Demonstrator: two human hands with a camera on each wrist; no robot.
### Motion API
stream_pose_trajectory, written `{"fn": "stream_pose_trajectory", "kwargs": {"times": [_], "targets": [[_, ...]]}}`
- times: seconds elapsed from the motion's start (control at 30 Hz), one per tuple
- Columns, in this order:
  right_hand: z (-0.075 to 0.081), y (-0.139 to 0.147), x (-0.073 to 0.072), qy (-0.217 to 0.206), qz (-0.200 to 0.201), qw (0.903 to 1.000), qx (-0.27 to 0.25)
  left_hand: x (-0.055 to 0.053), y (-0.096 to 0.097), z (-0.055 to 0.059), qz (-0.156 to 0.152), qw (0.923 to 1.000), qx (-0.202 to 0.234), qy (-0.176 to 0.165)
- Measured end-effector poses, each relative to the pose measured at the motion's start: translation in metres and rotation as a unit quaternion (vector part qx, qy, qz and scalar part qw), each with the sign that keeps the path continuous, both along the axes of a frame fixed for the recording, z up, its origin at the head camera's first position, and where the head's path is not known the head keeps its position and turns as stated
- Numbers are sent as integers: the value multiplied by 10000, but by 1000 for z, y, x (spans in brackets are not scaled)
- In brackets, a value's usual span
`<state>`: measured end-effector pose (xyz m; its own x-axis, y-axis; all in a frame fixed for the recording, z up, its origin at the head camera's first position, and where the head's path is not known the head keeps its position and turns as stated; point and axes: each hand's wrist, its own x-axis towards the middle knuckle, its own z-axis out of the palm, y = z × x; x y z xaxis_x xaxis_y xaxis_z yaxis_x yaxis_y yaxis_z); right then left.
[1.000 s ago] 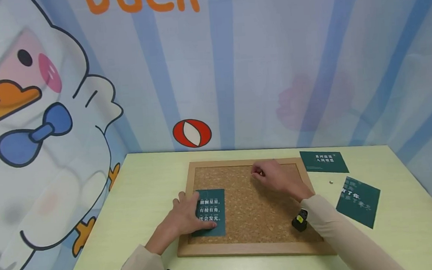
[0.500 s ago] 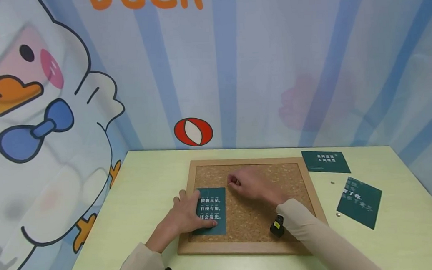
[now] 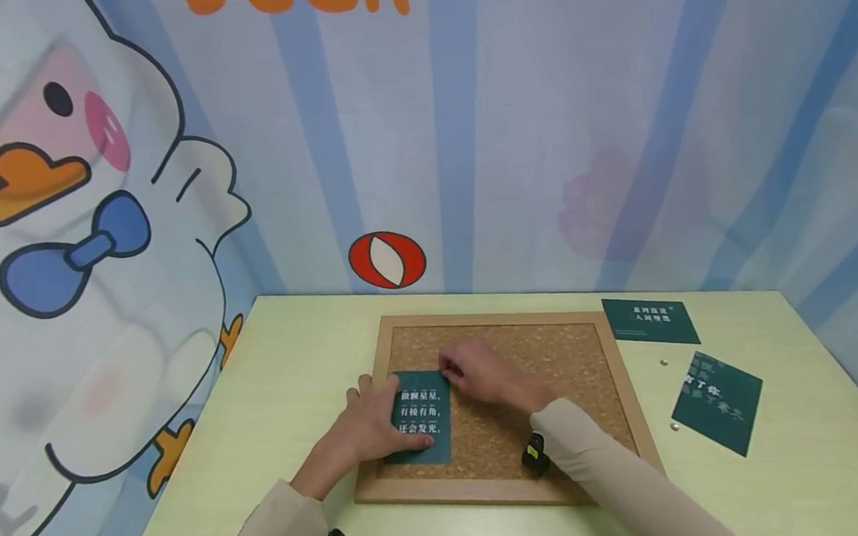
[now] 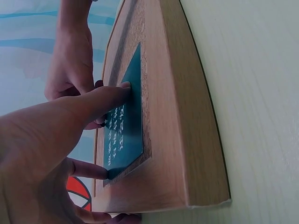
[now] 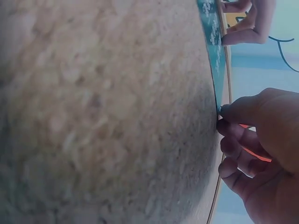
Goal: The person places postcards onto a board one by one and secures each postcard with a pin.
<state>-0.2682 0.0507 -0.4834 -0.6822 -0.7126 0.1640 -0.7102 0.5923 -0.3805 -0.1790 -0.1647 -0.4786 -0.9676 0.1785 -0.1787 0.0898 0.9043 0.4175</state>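
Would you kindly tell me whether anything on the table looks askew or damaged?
The lower green card at right looks askew: it lies angled to the corkboard, while the held card under the left hand sits nearly square. No damage shows.

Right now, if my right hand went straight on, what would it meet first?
Likely the dark green card under your left hand: your right hand is at its upper corner, though contact is unclear.

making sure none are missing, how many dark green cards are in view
3: one green card on the corkboard, partly under the left hand; two on the table to its right, a farther card and a nearer card. Any stacked beneath would be hidden.
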Motion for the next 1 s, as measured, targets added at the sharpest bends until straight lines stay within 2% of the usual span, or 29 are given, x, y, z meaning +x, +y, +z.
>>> {"fn": "stream_pose_trajectory", "kwargs": {"times": [0.33,0.8,1.0], "targets": [[-6,-1,-1,98,-115,9998,114,0,0,1,3,10000,13,-29],[-4,-5,8,282,-196,9979,553,1,0,0,11,10000,57,-20],[-4,-3,8,179,-70,9990,404,1,0,2,7,10000,56,-6]]}}
